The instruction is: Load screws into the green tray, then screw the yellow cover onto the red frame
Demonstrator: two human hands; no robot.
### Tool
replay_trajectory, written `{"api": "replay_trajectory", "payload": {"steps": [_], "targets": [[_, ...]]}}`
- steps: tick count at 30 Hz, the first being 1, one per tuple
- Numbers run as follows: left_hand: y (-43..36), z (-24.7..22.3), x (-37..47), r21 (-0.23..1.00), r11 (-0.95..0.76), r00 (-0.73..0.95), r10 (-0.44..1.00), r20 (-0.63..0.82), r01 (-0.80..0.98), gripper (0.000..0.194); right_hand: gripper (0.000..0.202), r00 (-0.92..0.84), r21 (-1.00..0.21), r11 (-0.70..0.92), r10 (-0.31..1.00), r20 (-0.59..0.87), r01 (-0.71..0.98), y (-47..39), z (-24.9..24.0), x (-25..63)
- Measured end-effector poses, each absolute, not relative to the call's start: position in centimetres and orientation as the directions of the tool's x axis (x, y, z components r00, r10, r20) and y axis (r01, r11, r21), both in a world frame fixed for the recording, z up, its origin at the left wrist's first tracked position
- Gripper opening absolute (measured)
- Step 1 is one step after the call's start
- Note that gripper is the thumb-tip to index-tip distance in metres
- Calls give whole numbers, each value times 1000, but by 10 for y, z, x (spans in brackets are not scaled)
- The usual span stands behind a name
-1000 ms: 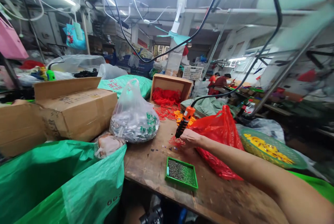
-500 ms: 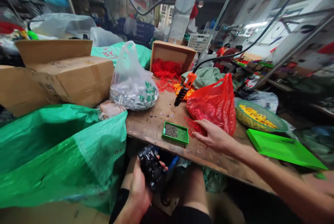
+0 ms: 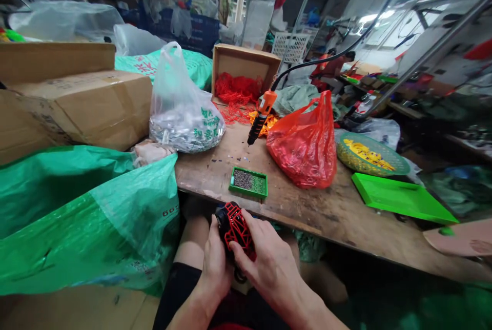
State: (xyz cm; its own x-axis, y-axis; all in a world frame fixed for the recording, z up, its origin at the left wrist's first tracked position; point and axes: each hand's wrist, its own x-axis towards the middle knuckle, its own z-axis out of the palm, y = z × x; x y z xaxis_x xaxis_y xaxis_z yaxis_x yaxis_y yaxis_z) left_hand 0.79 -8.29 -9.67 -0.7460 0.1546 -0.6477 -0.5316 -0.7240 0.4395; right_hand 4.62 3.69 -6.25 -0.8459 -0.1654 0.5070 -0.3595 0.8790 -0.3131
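As we look from the left, a green sack (image 3: 77, 217) stands open, with a box (image 3: 119, 107) behind it and a white bag (image 3: 184, 115) on the table (image 3: 215, 181). Just off the table's near edge, above our lap, our left hand (image 3: 216, 255) cups the left side of a black part (image 3: 222, 221), its fingers mostly hidden. Over that part lies a red frame (image 3: 238, 227), between our 2 hands. Beyond it, on the table, a small tray (image 3: 249, 194) holds tiny dark pieces. Past the tray a driver (image 3: 261, 112) hangs tip down from its cable (image 3: 307, 65). Our right hand (image 3: 272, 253) grips the frame against the part, thumb across the near end, fingers along the right side. Farther right we see a red bag (image 3: 303, 145), then a basket (image 3: 402, 166) of yellow pieces (image 3: 365, 153) and a green lid (image 3: 403, 201).
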Motion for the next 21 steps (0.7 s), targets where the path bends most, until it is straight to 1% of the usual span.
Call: {"api": "replay_trajectory", "payload": {"steps": [3,6,7,9,12,14,15,16,18,20,21], "targets": [[-84,-95,9,442,-702,-734,170,-658,-559,59,53,-859,-333,880,-145,490,-339,36,-65,50],[-83,-94,10,451,-697,-735,162,-659,-558,58,53,-882,-398,863,-107,458,-312,35,-67,52],[-83,-93,11,458,-694,-737,154,-659,-555,58,53,-894,-435,848,-93,439,-302,36,-67,52],[-83,-91,11,452,-695,-731,155,-665,-559,57,55,-921,-548,790,-51,386,-274,39,-64,52],[-85,-87,10,355,-728,-686,213,-696,-586,59,60,-963,-748,643,62,261,-162,51,-54,50],[-88,-85,8,310,-751,-692,259,-674,-583,62,74,-975,-847,531,172,141,-29,63,-45,50],[-89,-84,7,310,-758,-709,271,-652,-574,62,81,-973,-887,460,218,77,33,68,-41,51],[-90,-82,6,318,-764,-729,276,-626,-562,62,86,-968,-923,375,252,15,83,73,-38,53],[-92,-76,4,332,-780,-756,259,-601,-531,60,88,-956,-975,159,273,-105,152,78,-36,59],[-92,-69,2,365,-790,-773,205,-601,-493,57,87,-926,-970,-107,290,-242,219,73,-39,70],[-91,-66,2,395,-790,-788,173,-590,-469,56,88,-901,-937,-243,296,-317,249,67,-42,76]]}}
